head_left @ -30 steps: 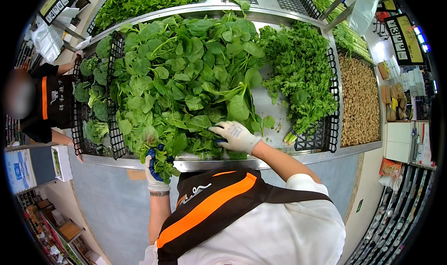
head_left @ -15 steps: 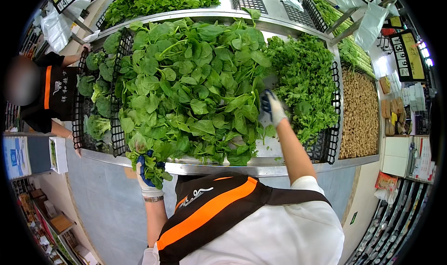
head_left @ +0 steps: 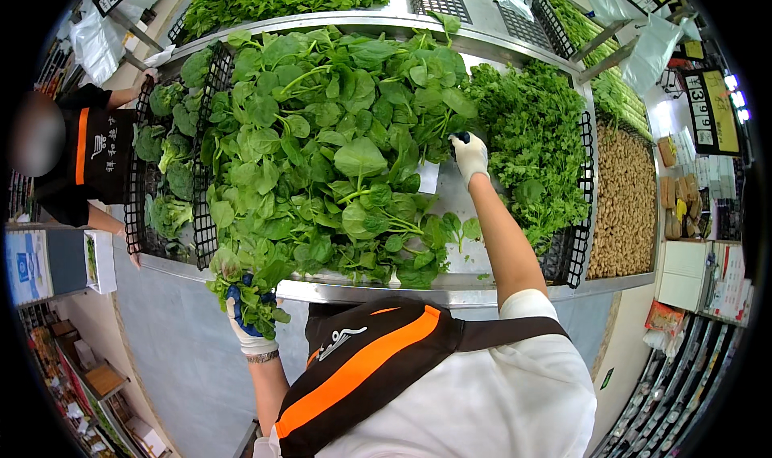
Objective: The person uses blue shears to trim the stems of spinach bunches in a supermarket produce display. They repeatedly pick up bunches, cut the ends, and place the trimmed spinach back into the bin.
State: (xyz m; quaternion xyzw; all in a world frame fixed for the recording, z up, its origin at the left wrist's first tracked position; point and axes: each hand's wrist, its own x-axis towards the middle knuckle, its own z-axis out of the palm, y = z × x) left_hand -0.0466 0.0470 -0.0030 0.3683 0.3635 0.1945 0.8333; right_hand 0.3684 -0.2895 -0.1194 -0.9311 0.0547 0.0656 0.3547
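A large heap of spinach-like leafy greens (head_left: 322, 160) fills the middle of the metal display counter. At the counter's front edge, my left hand (head_left: 251, 317), in a white and blue glove, is closed around a small bunch of leafy greens (head_left: 261, 291). Some leaves of that bunch look slightly reddish. My right hand (head_left: 470, 156), gloved the same way, reaches to the heap's right side. Its fingers are curled round stems at the heap's edge, and the fingertips are partly hidden by leaves. Beside the right hand, a white card or paper (head_left: 429, 177) shows among the leaves.
Curly-leaved herbs (head_left: 531, 152) lie to the right, with a bin of peanut-like brown pods (head_left: 622, 209) beyond. A black crate (head_left: 201, 249) of broccoli (head_left: 170, 217) stands left, with another person (head_left: 84, 156) behind it. The metal counter edge (head_left: 386, 295) runs in front of me.
My right hand has moved up and slightly left, to stems at the heap's edge. Leaves in the heap's middle have shifted and the white card has come into view. My left hand still holds its bunch.
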